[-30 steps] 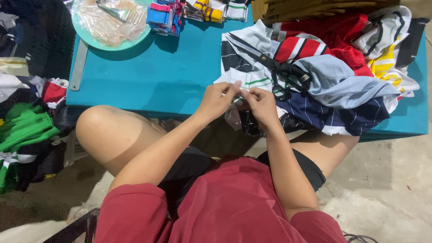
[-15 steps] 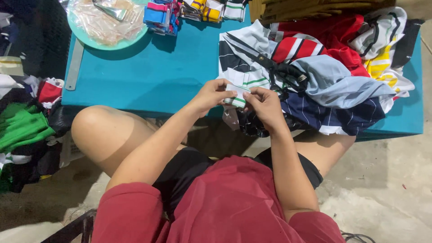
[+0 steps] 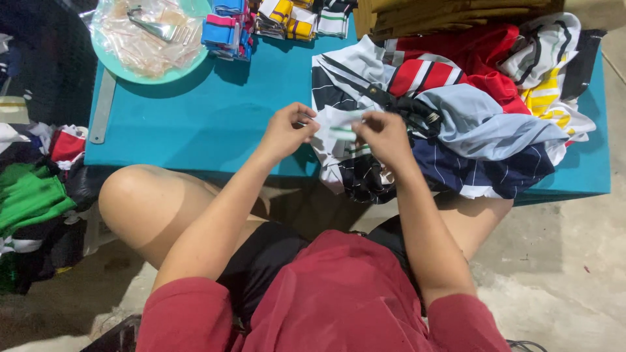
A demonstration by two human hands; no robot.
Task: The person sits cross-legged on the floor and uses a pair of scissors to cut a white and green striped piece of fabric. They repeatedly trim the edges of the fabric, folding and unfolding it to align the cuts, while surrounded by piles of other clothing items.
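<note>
The person wears a dark red short-sleeved shirt [image 3: 339,306] and black shorts [image 3: 267,261]. Both forearms, the left hand [image 3: 287,130], the right hand [image 3: 385,135] and the knees are bare; no rings, watch or bracelets show.

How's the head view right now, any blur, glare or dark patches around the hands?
Head view: evenly lit and mostly sharp; the left hand and right hand read clearly, but the white strip they pinch is slightly soft. Glare on the plastic bag. The hands shadow the teal table; the left edge is dark.
</note>
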